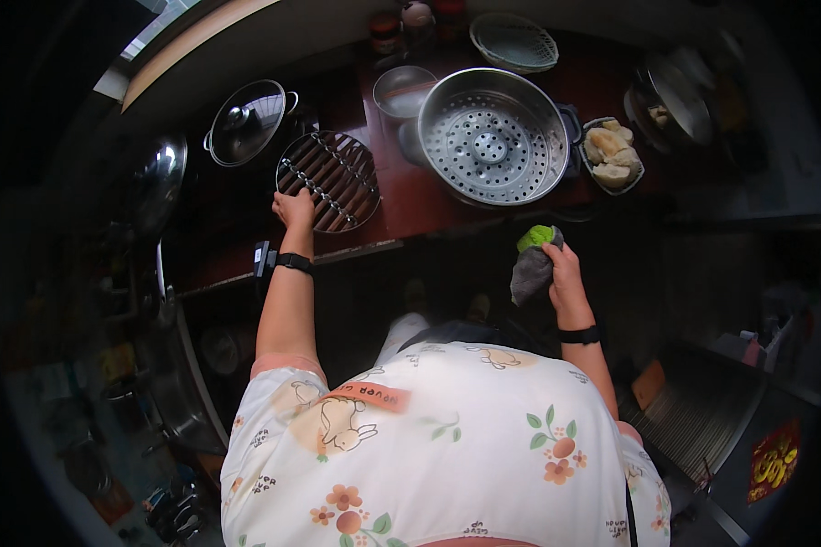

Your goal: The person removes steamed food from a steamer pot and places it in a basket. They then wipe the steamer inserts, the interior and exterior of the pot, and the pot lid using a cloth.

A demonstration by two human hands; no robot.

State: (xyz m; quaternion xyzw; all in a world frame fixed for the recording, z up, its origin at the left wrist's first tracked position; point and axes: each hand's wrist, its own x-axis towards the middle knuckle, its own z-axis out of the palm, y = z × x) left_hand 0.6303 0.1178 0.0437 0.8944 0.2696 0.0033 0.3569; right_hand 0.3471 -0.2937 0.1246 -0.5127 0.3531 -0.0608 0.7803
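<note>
My left hand (295, 207) pinches the near left rim of a round slatted rack (328, 181), which has brown slats crossed by metal strips. The rack is at the counter's front edge; whether it rests or is lifted, I cannot tell. In front of the counter, my right hand (566, 277) holds a folded grey and green cloth (535, 270). Between and beyond my hands stands a large metal steamer pot (496, 140). Its perforated tray has a raised centre and carries no food.
A glass-lidded pot (250, 123) stands behind the rack. Left of the steamer is a metal bowl (404, 92) with chopsticks across it. Bread pieces fill a small basket (612, 157) on the right. At the back are a woven plastic basket (514, 42) and red-lidded jars (385, 33).
</note>
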